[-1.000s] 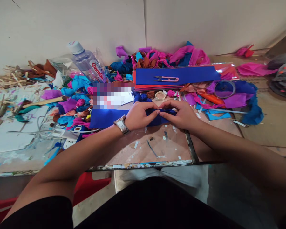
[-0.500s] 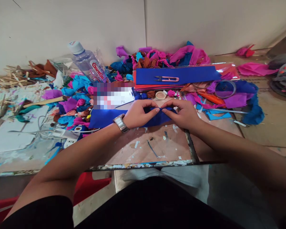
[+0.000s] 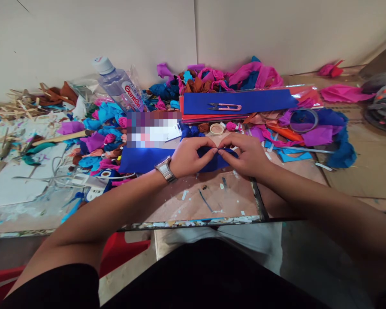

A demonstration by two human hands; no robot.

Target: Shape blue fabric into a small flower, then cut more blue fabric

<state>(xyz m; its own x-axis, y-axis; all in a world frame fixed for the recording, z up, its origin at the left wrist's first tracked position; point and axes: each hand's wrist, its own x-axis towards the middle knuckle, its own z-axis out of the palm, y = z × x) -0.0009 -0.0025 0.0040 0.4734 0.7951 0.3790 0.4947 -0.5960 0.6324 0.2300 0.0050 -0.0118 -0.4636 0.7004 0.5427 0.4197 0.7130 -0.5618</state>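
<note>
past the scrap-strewn tabletop [image 3: 180, 206] at lower centre, two hands pinch a blue strip [image 3: 144, 160].
at mid-frame the left hand [image 3: 188, 158] and right hand [image 3: 249, 155] nearly meet, thumb and forefinger of each clamped on the strip, thumb tips just beside each other; the strip lies beneath them and runs out to the left. just above the hands sits a small tan ring [image 3: 216, 133]; farther, at upper centre, pink-handled snips [image 3: 221, 105] lie on a blue sheet [image 3: 263, 99]; a clear bottle [image 3: 116, 87] stands at upper left, before a pale wall [image 3: 116, 30].
</note>
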